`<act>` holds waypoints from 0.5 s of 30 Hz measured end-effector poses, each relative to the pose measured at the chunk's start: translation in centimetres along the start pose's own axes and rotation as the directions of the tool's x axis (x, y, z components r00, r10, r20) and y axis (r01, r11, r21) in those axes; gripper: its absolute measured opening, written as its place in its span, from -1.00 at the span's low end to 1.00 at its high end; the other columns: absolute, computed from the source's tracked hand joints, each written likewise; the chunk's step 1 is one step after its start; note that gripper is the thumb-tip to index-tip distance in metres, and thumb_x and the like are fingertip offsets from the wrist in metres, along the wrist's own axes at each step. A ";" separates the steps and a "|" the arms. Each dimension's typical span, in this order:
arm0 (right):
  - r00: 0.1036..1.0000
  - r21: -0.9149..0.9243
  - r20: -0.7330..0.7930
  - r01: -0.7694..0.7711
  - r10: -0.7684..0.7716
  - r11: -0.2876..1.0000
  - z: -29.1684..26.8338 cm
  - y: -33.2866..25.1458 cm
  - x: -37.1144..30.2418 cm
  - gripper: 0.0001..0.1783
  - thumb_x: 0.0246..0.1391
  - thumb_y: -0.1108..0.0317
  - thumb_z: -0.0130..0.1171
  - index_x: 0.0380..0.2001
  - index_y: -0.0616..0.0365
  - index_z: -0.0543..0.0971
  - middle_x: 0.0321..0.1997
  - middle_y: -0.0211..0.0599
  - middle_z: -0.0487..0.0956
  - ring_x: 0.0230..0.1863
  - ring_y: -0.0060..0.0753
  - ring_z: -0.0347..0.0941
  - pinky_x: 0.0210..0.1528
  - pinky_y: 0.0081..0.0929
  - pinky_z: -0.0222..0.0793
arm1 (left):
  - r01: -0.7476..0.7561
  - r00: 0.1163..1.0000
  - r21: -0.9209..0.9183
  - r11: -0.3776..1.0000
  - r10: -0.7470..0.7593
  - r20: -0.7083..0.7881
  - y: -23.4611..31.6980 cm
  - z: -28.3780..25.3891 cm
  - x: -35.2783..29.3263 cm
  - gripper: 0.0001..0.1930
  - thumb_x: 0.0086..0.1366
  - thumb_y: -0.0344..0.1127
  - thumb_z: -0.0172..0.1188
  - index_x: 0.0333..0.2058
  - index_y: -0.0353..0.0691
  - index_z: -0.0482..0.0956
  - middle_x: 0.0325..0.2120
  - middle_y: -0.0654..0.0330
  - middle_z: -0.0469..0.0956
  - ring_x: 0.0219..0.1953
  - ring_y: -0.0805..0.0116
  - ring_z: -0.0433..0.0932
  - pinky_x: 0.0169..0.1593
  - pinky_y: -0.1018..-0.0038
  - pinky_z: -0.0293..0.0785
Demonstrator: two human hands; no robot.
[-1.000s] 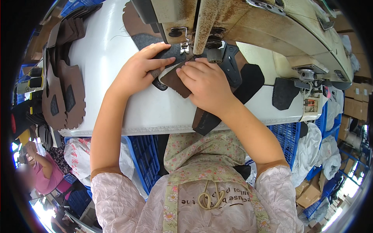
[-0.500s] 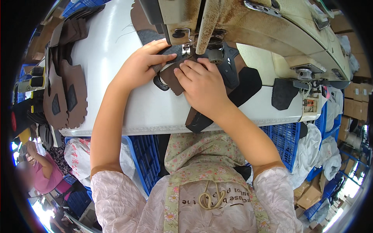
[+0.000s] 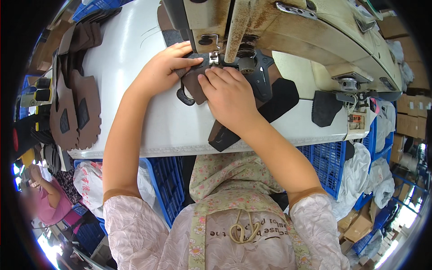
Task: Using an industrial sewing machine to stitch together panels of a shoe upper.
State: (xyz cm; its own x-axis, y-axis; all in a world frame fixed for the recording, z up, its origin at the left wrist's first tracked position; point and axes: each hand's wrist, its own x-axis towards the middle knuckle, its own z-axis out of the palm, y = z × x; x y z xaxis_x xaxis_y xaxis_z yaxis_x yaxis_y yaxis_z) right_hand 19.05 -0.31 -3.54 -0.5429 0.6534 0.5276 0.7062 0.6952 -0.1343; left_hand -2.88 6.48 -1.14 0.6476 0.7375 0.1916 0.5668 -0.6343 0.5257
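A brown and black shoe upper (image 3: 194,87) lies under the presser foot (image 3: 213,58) of a sewing machine (image 3: 288,33). To the left of the foot, my left hand (image 3: 163,67) has its thumb on top of the upper and its fingers reaching toward the far side, a fold of material in its grasp. My right hand (image 3: 230,92) rests palm down just in front of the foot, its fingers lying on the brown part. From under this hand a black flap (image 3: 281,96) of the upper spreads to the right. The needle point and the stitch line cannot be made out.
Brown cut pieces (image 3: 85,110) are stacked at the table's left. A loose black piece (image 3: 326,108) lies right of the machine. Thread spools (image 3: 42,90) stand at the far left. Blue crates (image 3: 321,162) sit below the table edge. A person (image 3: 51,198) is at lower left.
The shoe upper and my right hand have shifted slightly left and away from me. My left hand stays beside the presser foot. The whole view has moved a little.
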 end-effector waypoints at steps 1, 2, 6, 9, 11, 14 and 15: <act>1.000 0.004 -0.004 -0.001 0.001 1.000 0.1 0.0 0.0 -0.63 0.08 0.37 0.05 -0.09 0.31 0.62 -0.04 -0.06 0.64 0.09 -0.20 0.52 0.11 -0.35 0.35 | 0.001 1.000 0.001 1.000 -0.001 0.002 0.0 -0.1 0.0 -0.58 0.12 -0.59 0.22 -0.01 -0.18 0.67 0.11 0.02 0.52 0.22 -0.01 0.40 0.25 0.26 0.34; 1.000 0.004 -0.005 -0.002 0.002 1.000 0.1 -0.1 0.1 -0.63 0.08 0.37 0.05 -0.09 0.31 0.62 -0.04 -0.06 0.64 0.09 -0.20 0.52 0.11 -0.35 0.35 | 0.003 1.000 0.002 1.000 -0.003 0.004 0.1 -0.1 0.0 -0.58 0.11 -0.59 0.22 -0.01 -0.19 0.66 0.09 0.03 0.53 0.20 -0.01 0.41 0.24 0.26 0.35; 1.000 0.001 0.006 -0.017 0.017 1.000 0.2 0.0 0.2 -0.62 0.08 0.37 0.05 -0.07 0.32 0.61 -0.03 -0.02 0.63 0.09 -0.18 0.53 0.12 -0.32 0.35 | -0.006 1.000 0.007 1.000 0.005 0.012 0.3 -0.4 0.6 -0.55 0.08 -0.62 0.20 -0.01 -0.21 0.66 0.07 0.06 0.54 0.16 0.00 0.43 0.20 0.27 0.37; 1.000 -0.003 -0.004 -0.014 0.014 1.000 0.5 -0.1 0.2 -0.62 0.07 0.38 0.05 -0.07 0.33 0.61 -0.03 -0.01 0.63 0.08 -0.17 0.53 0.14 -0.31 0.34 | -0.015 1.000 -0.017 1.000 0.015 0.004 0.0 -0.3 0.4 -0.52 0.04 -0.66 0.18 -0.01 -0.22 0.66 0.04 0.09 0.55 0.08 0.02 0.45 0.16 0.29 0.38; 1.000 -0.005 -0.007 -0.014 0.014 1.000 0.7 -0.2 0.2 -0.62 0.07 0.38 0.05 -0.07 0.34 0.61 -0.03 0.00 0.63 0.08 -0.16 0.53 0.15 -0.31 0.34 | 0.005 1.000 -0.009 1.000 -0.005 0.000 0.0 -0.3 0.2 -0.49 0.02 -0.69 0.17 0.00 -0.22 0.66 0.00 0.11 0.56 0.04 0.05 0.46 0.12 0.33 0.42; 0.998 -0.022 -0.055 -0.035 0.034 0.999 0.7 0.1 0.2 -0.66 0.00 0.40 0.10 -0.15 0.28 0.64 -0.09 -0.12 0.66 0.02 -0.19 0.56 0.15 -0.28 0.39 | 0.054 0.998 -0.030 0.998 -0.052 0.046 0.5 -0.5 0.8 -0.47 0.00 -0.71 0.16 0.00 -0.19 0.66 -0.04 0.13 0.57 0.00 0.09 0.47 0.06 0.35 0.45; 0.998 -0.017 -0.062 -0.031 0.030 0.999 0.7 0.0 0.2 -0.67 0.00 0.40 0.10 -0.15 0.28 0.64 -0.10 -0.12 0.66 0.02 -0.20 0.56 0.15 -0.28 0.39 | 0.053 0.998 -0.030 0.998 -0.052 0.046 0.3 -0.5 0.7 -0.47 0.00 -0.71 0.16 0.00 -0.19 0.66 -0.04 0.13 0.57 0.00 0.09 0.47 0.06 0.35 0.45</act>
State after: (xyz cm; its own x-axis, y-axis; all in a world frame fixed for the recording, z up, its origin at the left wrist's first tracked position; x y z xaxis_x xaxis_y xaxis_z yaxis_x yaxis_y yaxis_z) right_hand 18.62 0.04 -4.03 -0.4922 0.6540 0.5745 0.7303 0.6694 -0.1365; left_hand -2.50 6.96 -0.43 0.6401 0.7579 0.1263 0.5850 -0.5872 0.5594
